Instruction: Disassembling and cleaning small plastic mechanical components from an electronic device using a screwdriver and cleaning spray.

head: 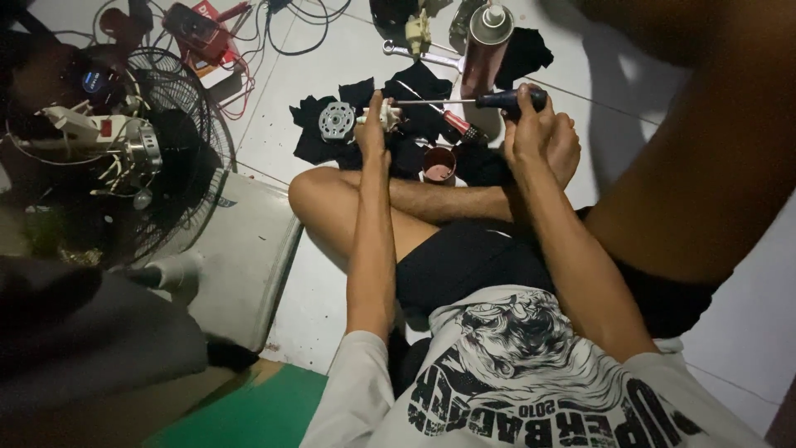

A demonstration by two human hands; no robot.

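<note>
At the far left, one fan [124, 149] lies on the floor [274, 124], its wire grille around a white motor with loose wires. One red meter [199, 29] lies above it. Further right, one round metal part [337, 120] rests on black rags [414, 124]. The left hand [373, 133] comes next; its arm is stretched straight forward over the crossed legs, and the fingers are closed around a small pale part [388, 116] above the rags. One screwdriver [473, 101] lies level, its thin shaft pointing left and meeting this part. The right hand [526, 124], arm also extended, is closed around its dark handle. One spray can [485, 41] stands behind.
</note>
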